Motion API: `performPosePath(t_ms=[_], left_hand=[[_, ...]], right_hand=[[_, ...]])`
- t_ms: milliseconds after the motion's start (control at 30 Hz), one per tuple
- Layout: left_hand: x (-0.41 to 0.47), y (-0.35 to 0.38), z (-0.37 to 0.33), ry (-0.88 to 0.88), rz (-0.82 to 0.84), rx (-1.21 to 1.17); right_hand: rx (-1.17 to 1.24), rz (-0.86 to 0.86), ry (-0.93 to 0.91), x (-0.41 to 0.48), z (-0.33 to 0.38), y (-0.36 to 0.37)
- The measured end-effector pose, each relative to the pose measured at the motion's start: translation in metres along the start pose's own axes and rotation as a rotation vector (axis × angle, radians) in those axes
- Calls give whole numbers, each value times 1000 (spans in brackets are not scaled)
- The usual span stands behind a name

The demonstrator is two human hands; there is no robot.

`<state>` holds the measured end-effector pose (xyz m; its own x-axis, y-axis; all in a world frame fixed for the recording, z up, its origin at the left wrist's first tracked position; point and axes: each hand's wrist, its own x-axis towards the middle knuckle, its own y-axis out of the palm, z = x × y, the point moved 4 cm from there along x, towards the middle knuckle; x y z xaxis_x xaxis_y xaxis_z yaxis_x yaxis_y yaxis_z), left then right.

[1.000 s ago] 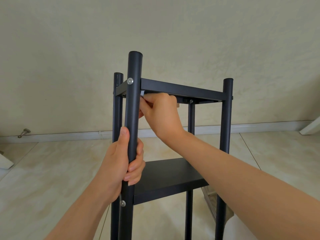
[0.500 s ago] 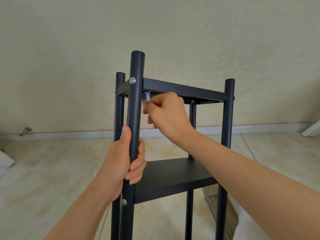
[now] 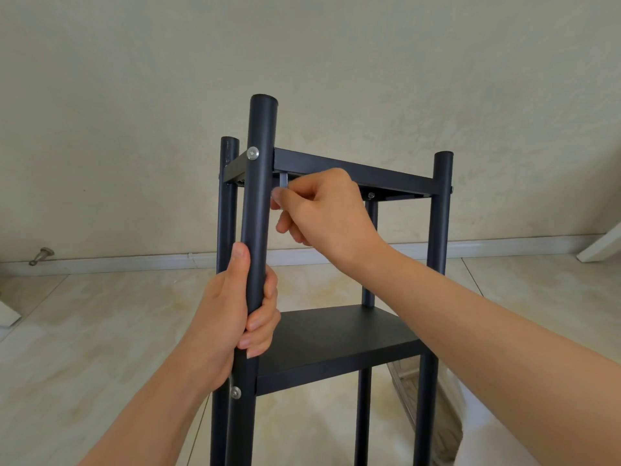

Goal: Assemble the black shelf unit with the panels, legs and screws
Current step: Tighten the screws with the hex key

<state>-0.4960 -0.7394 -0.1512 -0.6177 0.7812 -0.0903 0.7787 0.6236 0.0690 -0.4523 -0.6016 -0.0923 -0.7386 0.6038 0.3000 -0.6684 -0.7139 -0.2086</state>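
1. Left hand (image 3: pixel 232 317) still wraps the front leg (image 3: pixel 260 196), steadying the shelf (image 3: pixel 336 338) on the floor (image 3: pixel 100 314).
2. Right hand (image 3: pixel 326 213) has dropped lower, pinching the key (image 3: pixel 283 180), now upright under the top panel's (image 3: pixel 353 171) front-left corner. That screw's probably being tightened.

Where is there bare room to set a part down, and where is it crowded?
Free: the lower panel between the legs; the floor to their left. Crowded: under the top panel's corner, where the right hand holds the hex key.

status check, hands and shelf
Left hand grips front leg. Right hand pinches hex key under top panel. Nothing in the way.
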Motion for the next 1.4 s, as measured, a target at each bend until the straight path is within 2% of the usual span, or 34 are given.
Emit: performPosePath(t_ms=[200,500,667,967,1200,1400], left_hand=[[-1,2,0,8,12,-1],[-1,4,-1,10,19,-1],[0,2,0,18,23,-2],[-1,3,0,16,22,3],[-1,3,-1,20,18,13],[0,4,-1,10,15,5]], right_hand=[[52,-6,-27,1,-6,8],[-1,-191,-185,9,-11,20],[-24,-174,-204,10,-13,25],[-99,-54,-95,-3,-10,16],[15,-82,2,-8,-4,-3],[50,-17,28,-6,3,-5]])
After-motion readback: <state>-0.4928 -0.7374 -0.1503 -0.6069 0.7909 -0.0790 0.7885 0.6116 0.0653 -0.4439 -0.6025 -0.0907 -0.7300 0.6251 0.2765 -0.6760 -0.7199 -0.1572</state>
